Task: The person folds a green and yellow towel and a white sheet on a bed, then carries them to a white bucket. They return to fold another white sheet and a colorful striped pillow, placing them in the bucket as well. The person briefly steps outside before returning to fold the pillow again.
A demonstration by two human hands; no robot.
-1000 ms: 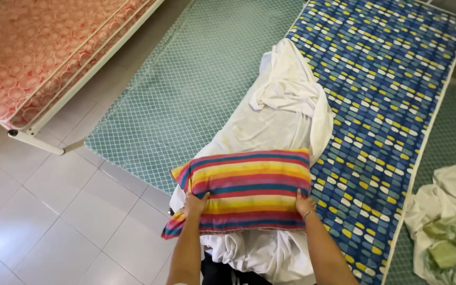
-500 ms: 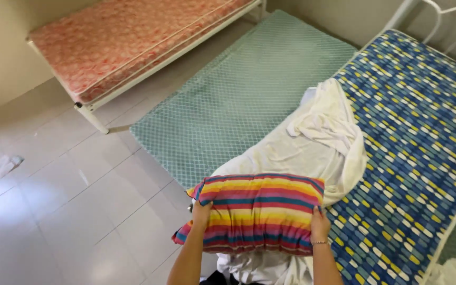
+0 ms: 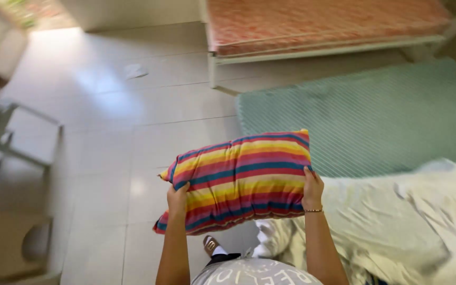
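A striped pillow (image 3: pixel 238 179) is held in the air by both hands, one at each short end. The left hand (image 3: pixel 177 198) is closed on the pillow's left end, its fingers (image 3: pixel 174 194) wrapped round the edge and hidden mostly behind the fabric. The right hand (image 3: pixel 312 187) is closed on the right end, its fingers (image 3: pixel 308 174) pressed flat against the cloth; a thin bracelet (image 3: pixel 313 210) is worn on that wrist. The pillow is stretched between the two sets of fingers and is tilted slightly, its right end higher than its left.

Below the pillow and the left fingers, pale floor tiles (image 3: pixel 106 158) are seen, and a sandalled foot (image 3: pixel 210 245) shows just under the pillow's lower edge. To the right of the right fingers and a little below them, a crumpled white sheet (image 3: pixel 397 216) is spread. Beyond the right fingers, further from the person, a green mattress (image 3: pixel 365 116) lies on the floor. Well beyond both sets of fingers, a bed (image 3: pixel 323 24) with a red patterned mattress on a white frame is seen. Far to the left of the left fingers, a blurred white piece of furniture (image 3: pixel 27 142) stands, and a small scrap (image 3: pixel 134 70) lies on the tiles near the bed.
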